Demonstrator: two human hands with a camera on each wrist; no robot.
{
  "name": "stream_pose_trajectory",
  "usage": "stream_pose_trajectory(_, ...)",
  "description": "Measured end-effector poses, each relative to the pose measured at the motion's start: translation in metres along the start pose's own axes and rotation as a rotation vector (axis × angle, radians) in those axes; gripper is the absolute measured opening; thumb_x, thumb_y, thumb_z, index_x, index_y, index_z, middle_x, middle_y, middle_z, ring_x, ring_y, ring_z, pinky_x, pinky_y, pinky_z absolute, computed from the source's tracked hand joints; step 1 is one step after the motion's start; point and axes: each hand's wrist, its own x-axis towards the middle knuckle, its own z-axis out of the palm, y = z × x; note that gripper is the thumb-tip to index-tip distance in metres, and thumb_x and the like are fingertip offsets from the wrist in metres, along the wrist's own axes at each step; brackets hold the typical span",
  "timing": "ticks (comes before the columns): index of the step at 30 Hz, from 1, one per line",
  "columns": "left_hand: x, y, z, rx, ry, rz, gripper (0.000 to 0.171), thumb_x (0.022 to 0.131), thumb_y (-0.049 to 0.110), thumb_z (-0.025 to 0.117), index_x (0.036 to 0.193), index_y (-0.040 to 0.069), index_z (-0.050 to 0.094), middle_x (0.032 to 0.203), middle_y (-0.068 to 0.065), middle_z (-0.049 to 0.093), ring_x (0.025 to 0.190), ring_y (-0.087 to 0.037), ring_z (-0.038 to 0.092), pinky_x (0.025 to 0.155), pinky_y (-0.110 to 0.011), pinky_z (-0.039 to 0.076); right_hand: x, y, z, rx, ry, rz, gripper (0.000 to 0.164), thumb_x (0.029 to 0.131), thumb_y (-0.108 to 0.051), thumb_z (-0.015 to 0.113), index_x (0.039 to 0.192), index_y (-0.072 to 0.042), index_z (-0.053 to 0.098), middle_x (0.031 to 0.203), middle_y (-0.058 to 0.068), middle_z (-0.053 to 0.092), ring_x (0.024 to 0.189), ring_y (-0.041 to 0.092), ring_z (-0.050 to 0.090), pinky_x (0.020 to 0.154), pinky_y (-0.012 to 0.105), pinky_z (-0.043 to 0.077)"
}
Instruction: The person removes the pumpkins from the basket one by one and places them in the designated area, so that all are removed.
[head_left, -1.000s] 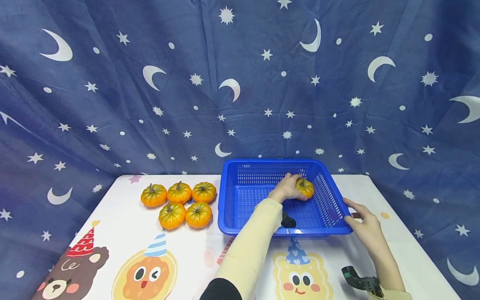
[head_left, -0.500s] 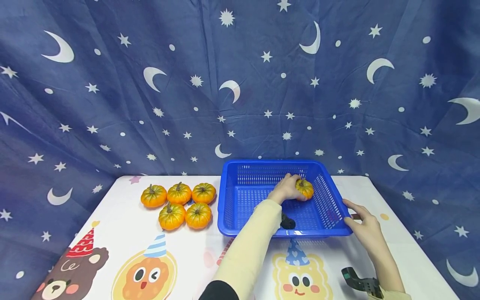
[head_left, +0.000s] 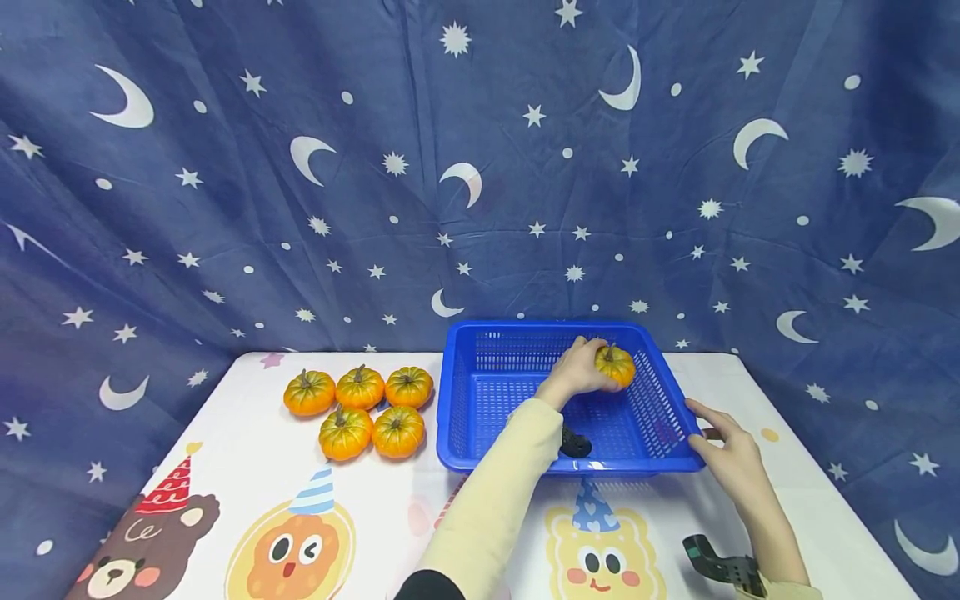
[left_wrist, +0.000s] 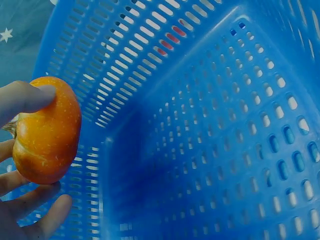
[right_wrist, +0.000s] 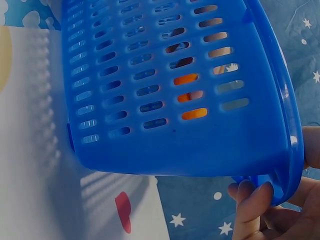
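Note:
A small orange pumpkin [head_left: 616, 367] is held in my left hand [head_left: 581, 368], inside the blue plastic basket [head_left: 480, 465] near its right wall. In the left wrist view the thumb lies over the side of the pumpkin [left_wrist: 52, 135], fingers under it, and it is off the basket floor. My right hand [head_left: 731, 450] grips the basket's right rim; in the right wrist view its fingers [right_wrist: 255, 200] curl round the rim's edge. Orange shows through the slots of the basket wall [right_wrist: 175, 145].
Several more pumpkins [head_left: 343, 432] stand in two rows on the white patterned tablecloth [head_left: 390, 517], left of the basket. A dark blue curtain [head_left: 360, 250] with moons and stars hangs behind. A black wrist device [head_left: 723, 567] sits at the right wrist.
My left hand has lifted the pumpkin slightly from the basket floor, moving it a little up and right. My right hand stays on the rim.

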Motion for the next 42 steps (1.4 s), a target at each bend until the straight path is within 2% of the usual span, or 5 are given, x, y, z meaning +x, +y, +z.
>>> stream_pose_trajectory(11,-0.002,0.013,-0.011,0.024,0.082,0.041,0.077,0.071,0.042,0.081,0.14,0.025,0.049,0.12,-0.001,0.053,0.101,-0.015,0.057,0.078,-0.025,0.048,0.0,0.0,0.001,-0.002,-0.003,0.013,0.053,0.09,-0.007,0.052,0.143,-0.001,0.043,0.138,0.027,0.045,0.115,0.039,0.048,0.068,0.019,0.042)
stream_pose_trajectory(16,-0.005,0.018,-0.019,0.01,0.121,0.074,0.077,0.071,0.041,0.081,0.14,0.024,0.049,0.12,-0.001,0.053,0.101,-0.016,0.057,0.077,-0.025,0.049,0.0,0.0,0.001,-0.004,-0.005,0.014,0.053,0.091,-0.007,0.051,0.143,-0.001,0.042,0.139,0.027,0.045,0.116,0.04,0.048,0.069,0.021,0.042)
stream_pose_trajectory(25,-0.016,0.02,-0.039,0.026,0.149,0.115,0.078,0.072,0.041,0.08,0.141,0.025,0.046,0.122,-0.001,0.052,0.102,-0.015,0.055,0.078,-0.027,0.05,0.001,0.0,0.002,0.001,-0.019,0.035,0.054,0.091,-0.008,0.051,0.144,-0.002,0.041,0.141,0.026,0.043,0.117,0.039,0.047,0.07,0.02,0.042)
stream_pose_trajectory(34,-0.038,0.024,-0.062,0.053,0.176,0.144,0.079,0.074,0.041,0.079,0.143,0.029,0.042,0.128,-0.001,0.05,0.109,-0.018,0.054,0.082,-0.035,0.053,0.0,-0.002,0.001,0.01,-0.017,0.031,0.054,0.091,-0.008,0.051,0.144,-0.002,0.041,0.141,0.026,0.043,0.117,0.039,0.047,0.068,0.016,0.042)
stream_pose_trajectory(42,-0.065,0.026,-0.074,0.084,0.197,0.142,0.083,0.074,0.042,0.078,0.146,0.028,0.039,0.127,0.0,0.051,0.107,-0.018,0.055,0.082,-0.037,0.054,-0.001,-0.001,0.001,0.013,-0.004,0.008,0.054,0.09,-0.005,0.051,0.143,-0.001,0.043,0.138,0.027,0.045,0.114,0.038,0.048,0.065,0.013,0.041)
